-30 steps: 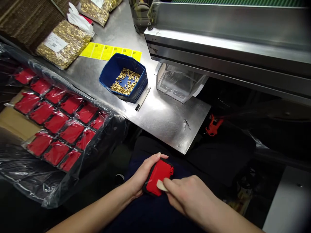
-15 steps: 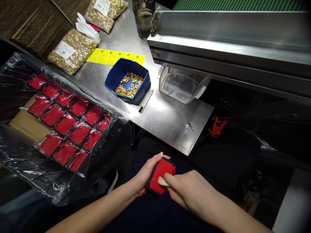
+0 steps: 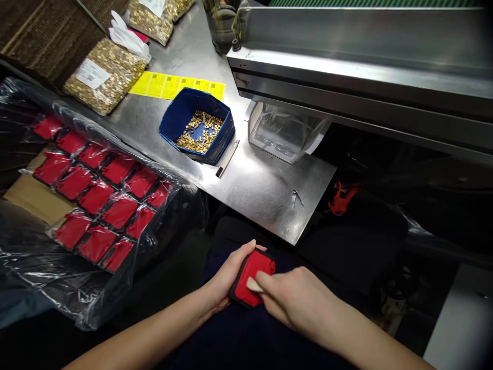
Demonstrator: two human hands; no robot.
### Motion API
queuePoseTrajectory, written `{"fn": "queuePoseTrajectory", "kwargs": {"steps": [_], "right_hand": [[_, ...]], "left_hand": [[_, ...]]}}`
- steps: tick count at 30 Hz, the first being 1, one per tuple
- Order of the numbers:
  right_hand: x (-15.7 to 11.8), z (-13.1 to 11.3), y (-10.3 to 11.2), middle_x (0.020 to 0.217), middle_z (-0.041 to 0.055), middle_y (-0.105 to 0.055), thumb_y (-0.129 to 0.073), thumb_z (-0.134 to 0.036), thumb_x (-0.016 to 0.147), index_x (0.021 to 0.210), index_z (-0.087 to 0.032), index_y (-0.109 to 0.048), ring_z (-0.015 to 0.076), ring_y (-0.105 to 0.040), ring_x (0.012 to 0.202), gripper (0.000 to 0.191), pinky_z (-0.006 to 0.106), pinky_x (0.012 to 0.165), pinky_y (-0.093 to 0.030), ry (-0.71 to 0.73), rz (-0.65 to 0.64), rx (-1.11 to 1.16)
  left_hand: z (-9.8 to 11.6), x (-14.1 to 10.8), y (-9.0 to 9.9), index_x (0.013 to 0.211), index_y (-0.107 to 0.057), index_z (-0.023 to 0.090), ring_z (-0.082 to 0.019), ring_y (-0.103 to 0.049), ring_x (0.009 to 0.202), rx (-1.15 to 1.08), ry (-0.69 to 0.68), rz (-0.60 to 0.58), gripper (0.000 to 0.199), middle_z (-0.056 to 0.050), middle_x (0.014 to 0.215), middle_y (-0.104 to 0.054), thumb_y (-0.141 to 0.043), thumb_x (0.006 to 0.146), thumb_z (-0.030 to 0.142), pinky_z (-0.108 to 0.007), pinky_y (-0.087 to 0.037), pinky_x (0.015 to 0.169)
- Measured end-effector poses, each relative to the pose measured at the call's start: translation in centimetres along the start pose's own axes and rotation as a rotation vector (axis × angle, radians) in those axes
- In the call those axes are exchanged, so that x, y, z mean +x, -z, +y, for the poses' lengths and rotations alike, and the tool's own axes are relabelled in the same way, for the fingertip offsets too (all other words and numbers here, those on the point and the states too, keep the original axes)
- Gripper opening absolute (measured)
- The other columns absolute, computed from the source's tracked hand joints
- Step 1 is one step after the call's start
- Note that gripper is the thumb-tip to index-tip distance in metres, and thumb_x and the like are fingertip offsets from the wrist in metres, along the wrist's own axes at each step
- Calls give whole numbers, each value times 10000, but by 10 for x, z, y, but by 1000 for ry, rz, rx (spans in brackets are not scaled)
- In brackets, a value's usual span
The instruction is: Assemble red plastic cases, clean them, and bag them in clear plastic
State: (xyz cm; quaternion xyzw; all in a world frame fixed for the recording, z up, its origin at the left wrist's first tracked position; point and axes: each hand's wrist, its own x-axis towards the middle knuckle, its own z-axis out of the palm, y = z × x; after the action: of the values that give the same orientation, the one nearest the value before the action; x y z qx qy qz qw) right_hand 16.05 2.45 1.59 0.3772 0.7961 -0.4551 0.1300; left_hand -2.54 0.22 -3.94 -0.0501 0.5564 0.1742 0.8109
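Note:
My left hand (image 3: 228, 275) is wrapped round a red and black plastic case (image 3: 250, 270), thumb along its upper edge, above my lap. In my closed right hand (image 3: 295, 293) is a pale flat-tipped tool (image 3: 253, 284); its tip lies over the red face of the case, and the fingers hide the rest of it. Small dark red details show at the case's right corner. To the left, several similar red and black cases (image 3: 96, 195) lie in rows under clear plastic in a lined box (image 3: 154, 254).
On the metal table (image 3: 265, 187) stand a blue bin (image 3: 169, 123) of small brass parts, a white pen-like tool (image 3: 228, 158), and a clear bin (image 3: 285, 136). Bags of brass parts (image 3: 106, 74) and yellow labels (image 3: 175, 87) lie behind. A metal conveyor frame (image 3: 346, 77) juts in from the right.
The view has shifted slightly, so the table and boxes appear a little further left and up. Both hands keep their hold, and the tool's tip stays over the red face.

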Motion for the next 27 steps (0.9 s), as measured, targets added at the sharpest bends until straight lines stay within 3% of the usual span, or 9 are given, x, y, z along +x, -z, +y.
{"fn": "queuePoseTrajectory", "kwargs": {"steps": [4,7,11,16,27], "right_hand": [[-1,2,1,774,-19,-742,-476,-282,1050,1011,-247,-561,149,-667,601,100,277,531,-259,-35,2,-7],[-2,7,8,758,-41,-724,-491,-305,1047,982,-262,-569,124,-630,578,110,278,520,-241,80,-25,-17],[0,13,22,787,-48,-710,-479,-301,1061,969,-270,-583,113,-594,588,142,291,506,-220,229,-58,-124],[5,9,23,771,-50,-690,-518,-230,1031,1071,-270,-600,121,-564,567,100,318,496,-196,393,-84,-185],[1,7,13,824,-46,-727,-505,-297,1044,1098,-293,-589,123,-616,618,99,297,513,-195,221,-59,-113]], "left_hand": [[2,1,0,1101,-705,168,-196,-684,683,-5,25,-16,543,-78,849,-760,-633,894,665,-280,-547,620],[8,5,1,1086,-713,153,-203,-700,747,30,57,-66,542,-99,903,-770,-630,900,656,-284,-559,678],[19,13,-1,1040,-732,143,-198,-685,696,131,159,-183,521,-91,853,-761,-652,889,635,-280,-536,647],[21,18,-5,1007,-749,141,-195,-675,701,201,128,-216,451,-79,800,-750,-694,886,572,-276,-528,680],[14,15,3,1032,-730,154,-198,-689,696,102,134,-184,488,-72,829,-759,-683,876,614,-275,-530,658]]}}
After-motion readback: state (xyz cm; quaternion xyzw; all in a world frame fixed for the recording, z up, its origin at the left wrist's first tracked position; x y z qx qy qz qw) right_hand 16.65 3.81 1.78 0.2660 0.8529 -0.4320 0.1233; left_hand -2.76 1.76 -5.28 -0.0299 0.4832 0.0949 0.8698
